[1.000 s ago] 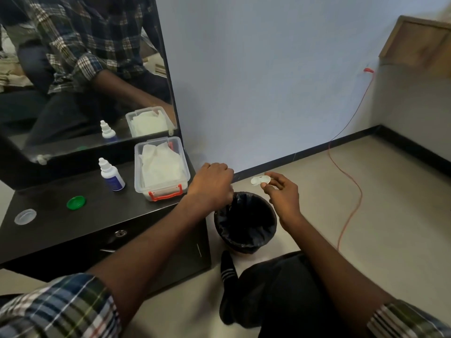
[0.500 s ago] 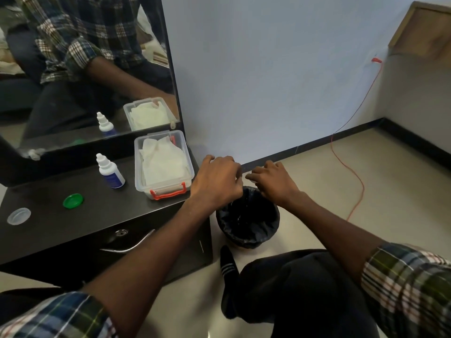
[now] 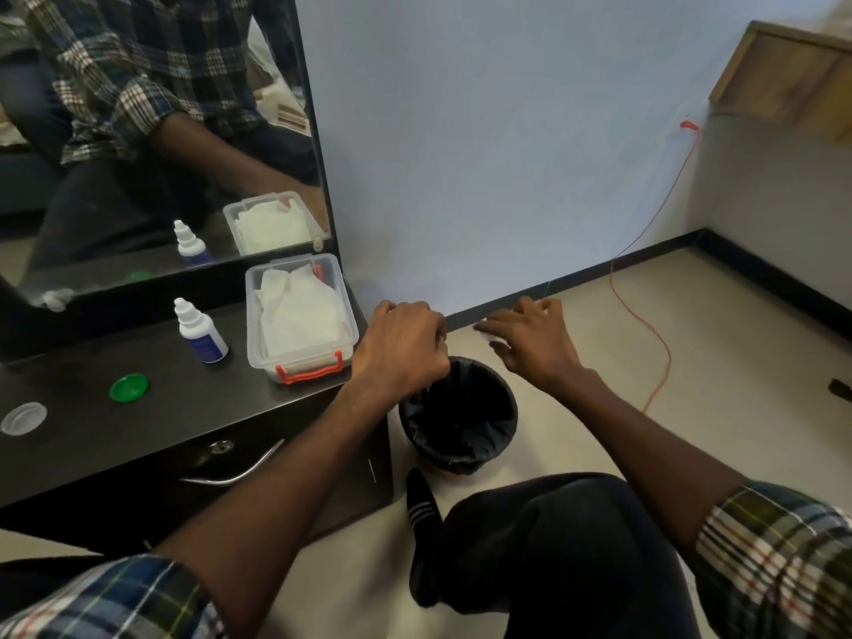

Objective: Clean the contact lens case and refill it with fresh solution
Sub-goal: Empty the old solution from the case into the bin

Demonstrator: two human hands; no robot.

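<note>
My right hand [image 3: 535, 345] hovers palm down just beyond the far rim of the black bin [image 3: 500, 435]. It pinches the white contact lens case [image 3: 491, 337], which shows only as pale bits under the fingers. My left hand [image 3: 400, 350] is a curled fist over the bin's left rim, and whatever is inside it is hidden. On the black dresser top [image 3: 184, 408] stand the solution bottle [image 3: 201, 333], a green lens cap [image 3: 129, 387] and a clear lens cap [image 3: 23, 417].
A clear plastic box of white tissues [image 3: 299, 318] with a red latch sits at the dresser's right edge, below the mirror [image 3: 152, 131]. A red cable [image 3: 645, 279] runs along the floor and up the wall. My bent knee [image 3: 553, 546] lies in front of the bin.
My right hand has turned over, from holding the case up at its fingertips to palm down with the case beneath. The left fist has stayed by the bin's rim.
</note>
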